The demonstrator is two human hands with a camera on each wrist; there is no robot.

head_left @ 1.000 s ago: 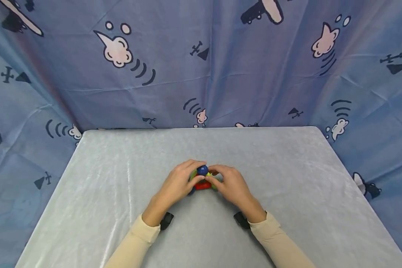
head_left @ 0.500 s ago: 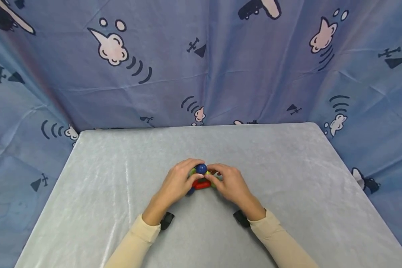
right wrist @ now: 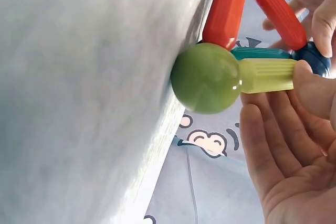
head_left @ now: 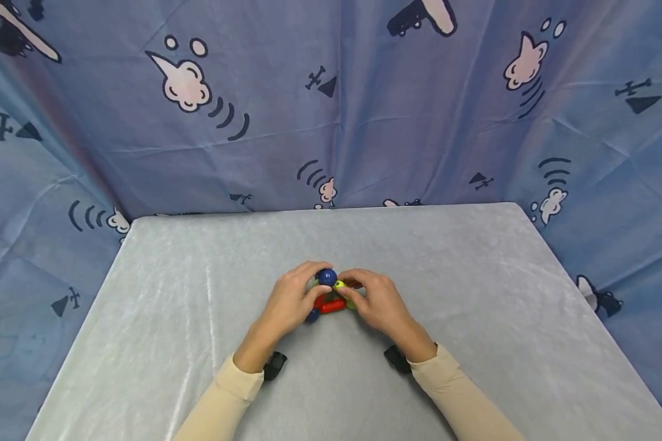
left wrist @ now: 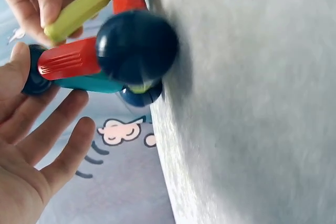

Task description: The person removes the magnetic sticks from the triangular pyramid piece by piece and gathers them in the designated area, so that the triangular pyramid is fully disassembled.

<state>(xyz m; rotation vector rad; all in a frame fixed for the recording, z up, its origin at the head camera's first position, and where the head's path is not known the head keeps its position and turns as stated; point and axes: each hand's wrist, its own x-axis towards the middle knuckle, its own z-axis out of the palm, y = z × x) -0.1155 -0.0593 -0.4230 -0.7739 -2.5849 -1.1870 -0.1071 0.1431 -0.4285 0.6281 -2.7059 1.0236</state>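
A toy frame of magnetic rods and balls stands on the table between the hands. My left hand (head_left: 292,301) pinches its top blue ball (head_left: 327,277) between thumb and fingers. My right hand (head_left: 379,301) pinches the upper end of a yellow-green rod (left wrist: 79,14), whose lower end meets a green ball (right wrist: 206,78). In the left wrist view a gap shows between this rod's upper end and the top ball. A red rod (left wrist: 71,59) and a teal rod (left wrist: 89,83) run from the top ball downward. Another red rod (head_left: 333,305) lies low at the front, beside a lower blue ball (left wrist: 137,47).
The table (head_left: 160,306) has a pale grey velvety cover. A blue patterned curtain (head_left: 276,165) hangs behind it and along both sides. Black wrist camera mounts (head_left: 274,365) sit under both wrists.
The top blue ball and my left hand have shifted slightly left in the head view. My right hand has barely moved, and more of the rod's end shows between the hands.
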